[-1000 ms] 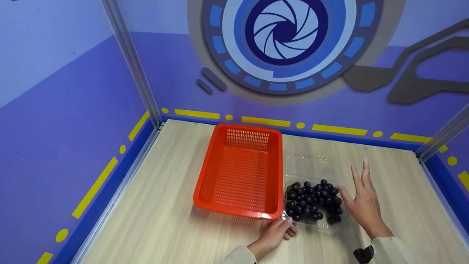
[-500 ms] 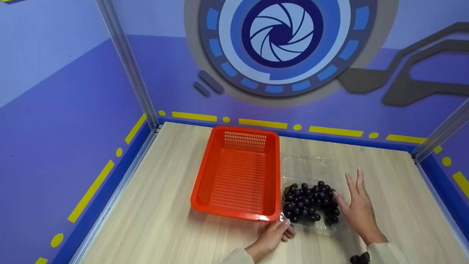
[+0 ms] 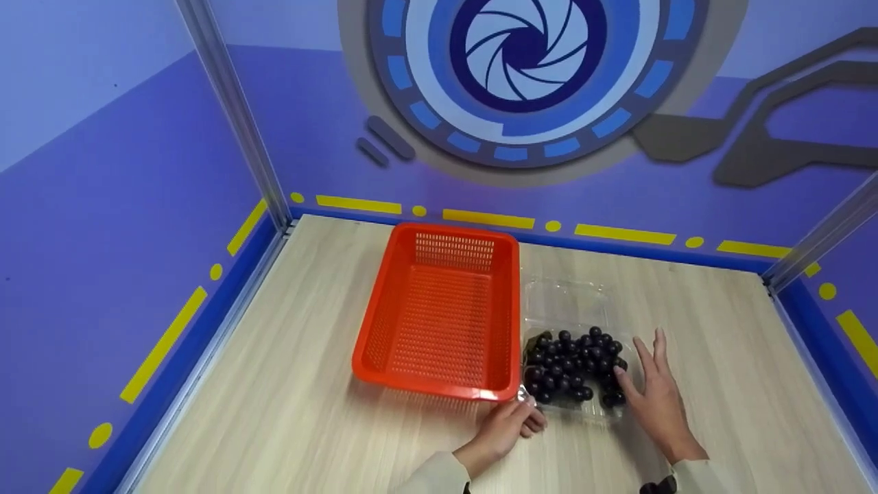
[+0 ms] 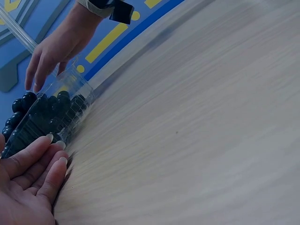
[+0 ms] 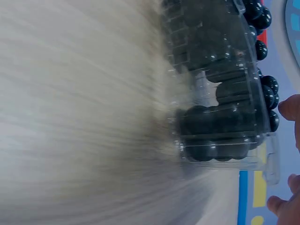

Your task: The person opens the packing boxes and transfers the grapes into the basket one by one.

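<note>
Dark grapes (image 3: 566, 360) fill a clear plastic clamshell box (image 3: 597, 415) with its lid (image 3: 566, 298) folded back. At the box's near left corner, my left hand (image 3: 504, 429) holds the edge; in the left wrist view its fingers (image 4: 51, 176) lie close together by the box wall. My right hand (image 3: 662, 408) is at the box's right side, fingers spread and extended. Its thumb reaches over the rim to the outermost grapes. Grapes press against the clear wall (image 5: 206, 89) in the right wrist view, where only part of the right hand (image 5: 290, 140) shows.
A red perforated plastic basket (image 3: 446, 322) stands directly left of the box with nothing in it. The pale wood tabletop (image 3: 274, 384) is bounded by blue panels (image 3: 123, 206) and metal corner posts (image 3: 236, 116).
The whole head view shifts slightly left. My right hand has come in a little closer to the grapes at the box's right side; my left hand stays at its corner.
</note>
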`<state>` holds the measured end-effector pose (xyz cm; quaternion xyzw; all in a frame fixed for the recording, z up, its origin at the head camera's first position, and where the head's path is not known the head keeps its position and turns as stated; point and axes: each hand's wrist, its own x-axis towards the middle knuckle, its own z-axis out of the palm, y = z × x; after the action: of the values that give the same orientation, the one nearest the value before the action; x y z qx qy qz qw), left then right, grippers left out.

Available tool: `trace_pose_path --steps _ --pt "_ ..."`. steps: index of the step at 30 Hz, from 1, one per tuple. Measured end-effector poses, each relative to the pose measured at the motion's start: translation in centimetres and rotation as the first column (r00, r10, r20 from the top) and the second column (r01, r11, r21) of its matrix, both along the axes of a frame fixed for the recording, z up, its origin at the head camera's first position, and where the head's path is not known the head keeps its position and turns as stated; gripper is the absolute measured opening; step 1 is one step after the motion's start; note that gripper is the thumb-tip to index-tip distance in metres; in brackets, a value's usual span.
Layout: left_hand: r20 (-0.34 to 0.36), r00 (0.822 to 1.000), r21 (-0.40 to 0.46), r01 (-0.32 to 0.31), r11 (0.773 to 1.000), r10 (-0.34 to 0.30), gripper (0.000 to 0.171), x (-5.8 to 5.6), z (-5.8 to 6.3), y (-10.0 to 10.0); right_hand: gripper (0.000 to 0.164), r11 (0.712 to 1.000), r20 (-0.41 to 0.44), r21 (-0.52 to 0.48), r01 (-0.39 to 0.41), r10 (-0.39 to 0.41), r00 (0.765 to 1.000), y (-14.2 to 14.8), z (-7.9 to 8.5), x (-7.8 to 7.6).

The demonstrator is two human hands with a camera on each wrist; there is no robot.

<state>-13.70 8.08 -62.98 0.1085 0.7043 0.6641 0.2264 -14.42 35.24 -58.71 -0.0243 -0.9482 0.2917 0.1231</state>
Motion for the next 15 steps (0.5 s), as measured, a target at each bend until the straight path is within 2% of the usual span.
trace_pose_path --steps 4,7,15 --pt "0.002 1.000 -0.011 0.000 1.000 0.000 0.048 0.2 -0.1 -0.3 0.063 0.999 0.043 -0.051 0.010 -0.008 0.999 -0.3 -0.9 0.7" --pt "-0.004 1.000 -0.015 -0.003 1.000 0.003 0.048 0.1 -0.1 -0.3 0.061 0.996 0.044 -0.084 0.012 -0.009 0.999 -0.4 -1.4 1.0" --pt "0.010 1.000 -0.004 0.007 1.000 -0.007 0.047 0.4 0.8 0.2 0.061 0.993 0.078 -0.113 0.018 -0.009 0.997 -0.3 -1.4 1.7"
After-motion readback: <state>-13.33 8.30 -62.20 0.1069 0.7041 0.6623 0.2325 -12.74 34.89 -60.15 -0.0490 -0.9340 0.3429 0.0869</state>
